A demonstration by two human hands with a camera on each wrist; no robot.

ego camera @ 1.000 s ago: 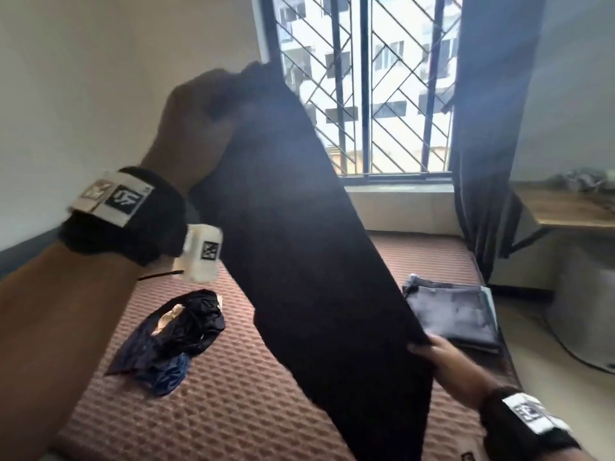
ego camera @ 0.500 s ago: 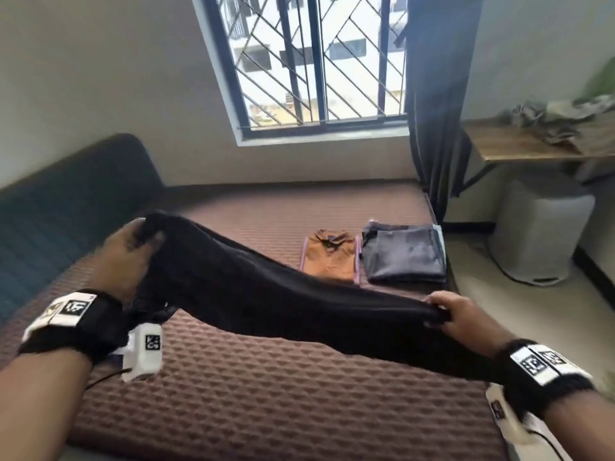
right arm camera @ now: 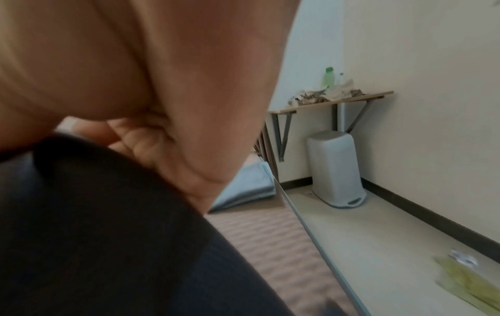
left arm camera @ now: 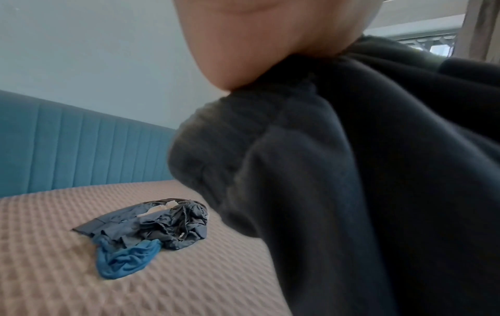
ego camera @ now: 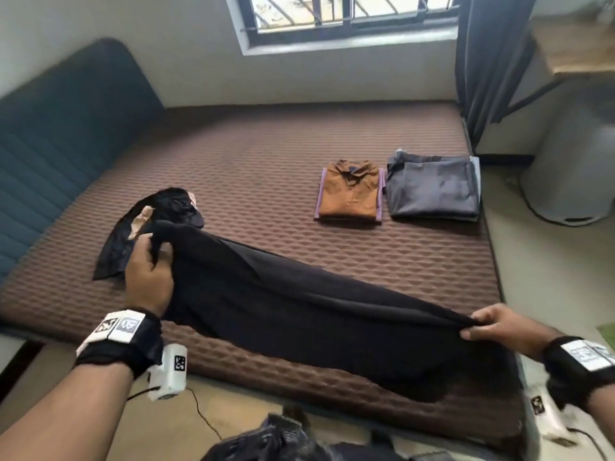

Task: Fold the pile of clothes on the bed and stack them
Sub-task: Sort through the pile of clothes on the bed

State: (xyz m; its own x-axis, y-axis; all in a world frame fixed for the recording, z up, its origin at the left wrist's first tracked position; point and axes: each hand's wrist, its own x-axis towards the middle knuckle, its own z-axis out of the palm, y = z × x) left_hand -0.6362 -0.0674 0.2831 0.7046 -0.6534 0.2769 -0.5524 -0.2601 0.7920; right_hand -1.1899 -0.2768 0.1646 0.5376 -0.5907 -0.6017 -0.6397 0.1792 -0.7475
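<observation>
A long black garment [ego camera: 299,304] is stretched between my two hands just above the front of the brown mattress [ego camera: 266,154]. My left hand [ego camera: 149,264] grips its ribbed end [left arm camera: 243,136] on the left. My right hand [ego camera: 492,327] pinches the other end [right arm camera: 94,213] near the bed's front right corner. Behind the left hand lies a crumpled dark blue garment [ego camera: 159,214], seen with a bright blue piece [left arm camera: 127,258] in the left wrist view. A folded orange shirt [ego camera: 349,194] and a folded grey garment [ego camera: 432,188] lie side by side at the right.
A teal headboard [ego camera: 60,134] runs along the left. A window [ego camera: 332,15] and dark curtain [ego camera: 489,54] are at the back. Right of the bed are a wall shelf [right arm camera: 332,100] and a grey bin [right arm camera: 335,169]. Dark clothing [ego camera: 283,440] lies on the floor by the front edge.
Both hands brought the black garment down from a steep upright hold, left end high, to a nearly level stretch low over the mattress. My view tilted down toward the bed.
</observation>
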